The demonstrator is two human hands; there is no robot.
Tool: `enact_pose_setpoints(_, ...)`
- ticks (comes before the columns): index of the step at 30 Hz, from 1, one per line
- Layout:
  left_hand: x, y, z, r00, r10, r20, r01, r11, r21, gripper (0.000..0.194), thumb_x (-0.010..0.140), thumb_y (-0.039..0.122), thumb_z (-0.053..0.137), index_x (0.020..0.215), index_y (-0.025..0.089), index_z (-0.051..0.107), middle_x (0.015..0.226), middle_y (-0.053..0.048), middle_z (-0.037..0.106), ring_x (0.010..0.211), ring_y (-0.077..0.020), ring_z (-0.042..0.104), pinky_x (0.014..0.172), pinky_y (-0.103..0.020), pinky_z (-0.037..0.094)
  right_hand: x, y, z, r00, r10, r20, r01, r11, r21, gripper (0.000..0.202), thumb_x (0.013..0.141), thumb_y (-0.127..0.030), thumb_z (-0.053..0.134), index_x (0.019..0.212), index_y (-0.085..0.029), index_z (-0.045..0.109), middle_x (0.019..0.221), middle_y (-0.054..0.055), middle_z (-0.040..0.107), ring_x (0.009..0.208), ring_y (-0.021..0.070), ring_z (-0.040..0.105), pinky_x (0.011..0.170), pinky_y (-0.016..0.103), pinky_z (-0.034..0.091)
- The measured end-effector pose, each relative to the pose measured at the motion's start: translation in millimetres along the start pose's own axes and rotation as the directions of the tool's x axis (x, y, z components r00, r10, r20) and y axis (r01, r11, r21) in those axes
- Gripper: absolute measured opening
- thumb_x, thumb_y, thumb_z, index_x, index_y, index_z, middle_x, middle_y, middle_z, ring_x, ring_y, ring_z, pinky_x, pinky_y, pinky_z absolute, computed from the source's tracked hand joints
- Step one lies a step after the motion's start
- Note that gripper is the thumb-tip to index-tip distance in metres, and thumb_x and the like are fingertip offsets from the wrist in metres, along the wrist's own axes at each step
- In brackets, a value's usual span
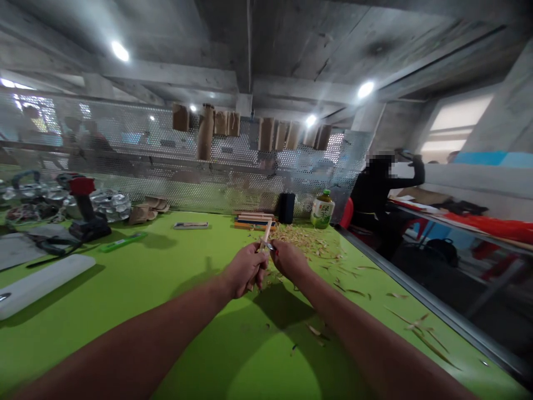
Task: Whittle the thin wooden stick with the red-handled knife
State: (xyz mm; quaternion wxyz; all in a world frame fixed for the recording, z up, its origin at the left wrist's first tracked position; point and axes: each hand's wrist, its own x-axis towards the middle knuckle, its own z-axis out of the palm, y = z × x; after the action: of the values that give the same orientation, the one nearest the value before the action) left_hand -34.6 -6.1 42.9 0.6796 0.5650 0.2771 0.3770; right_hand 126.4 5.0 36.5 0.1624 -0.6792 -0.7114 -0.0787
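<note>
Over the middle of the green table point(200, 344), my left hand point(245, 269) is closed around a thin, pale wooden stick point(267, 230) that points up and away from me. My right hand point(289, 260) is closed on a small knife point(269, 245), its metal blade against or very near the stick. A bit of red shows by the fingers; most of the handle is hidden. Curled wood shavings point(318, 244) lie beyond and to the right of my hands. Behind the stick's tip, several more sticks point(254, 215) rest in a pile.
Behind stand a dark box point(287, 208) and a green-capped bottle point(322, 210). On the left are a red-and-black cordless drill point(83, 203), a green utility knife point(124, 242) and a long white object point(45, 286). A perforated metal panel point(179, 186) borders the back. A person point(372, 189) sits at right.
</note>
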Motion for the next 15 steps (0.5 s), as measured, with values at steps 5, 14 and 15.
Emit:
enact_pose_setpoints(5, -1.9, 4.0, -3.9, 0.999, 0.033, 0.017, -0.034, 0.998, 0.06, 0.018, 0.082, 0.031, 0.056, 0.093, 0.019, 0.048, 0.06, 0.009, 0.046, 0.034, -0.0025, 0.033, 0.033, -0.015, 0.031, -5.1, 0.2, -1.5, 0.998, -0.055, -0.002, 0.055, 0.998, -0.021, 0.023, 0.09, -0.025, 0.041, 0.095, -0.021, 0.063, 0.084, 0.005, 0.07, 0.072, 0.0152, 0.062, 0.058, 0.024, 0.029)
enact_pose_setpoints(14, -8.1, 10.3, 9.6, 0.991, -0.103, -0.089, 0.104, 0.995, 0.004, 0.011, 0.082, 0.026, 0.051, 0.087, 0.021, 0.043, 0.055, 0.011, 0.039, 0.033, -0.003, 0.028, 0.034, -0.016, 0.02, -5.7, -4.2, -0.7, 0.999, -0.05, 0.02, 0.052, 0.995, -0.087, 0.024, 0.092, -0.028, 0.039, 0.098, -0.023, 0.062, 0.086, 0.006, 0.07, 0.075, 0.0173, 0.063, 0.061, 0.024, 0.033)
enact_pose_setpoints(15, -9.8, 12.4, 12.1, 0.989, -0.114, -0.099, 0.114, 0.993, -0.009, 0.011, 0.082, 0.026, 0.051, 0.087, 0.021, 0.043, 0.055, 0.011, 0.039, 0.034, -0.003, 0.027, 0.034, -0.016, 0.019, -4.8, -4.4, -0.8, 0.999, -0.045, 0.021, 0.047, 0.994, -0.098, 0.024, 0.092, -0.027, 0.039, 0.098, -0.023, 0.062, 0.087, 0.006, 0.07, 0.075, 0.0173, 0.063, 0.062, 0.024, 0.033)
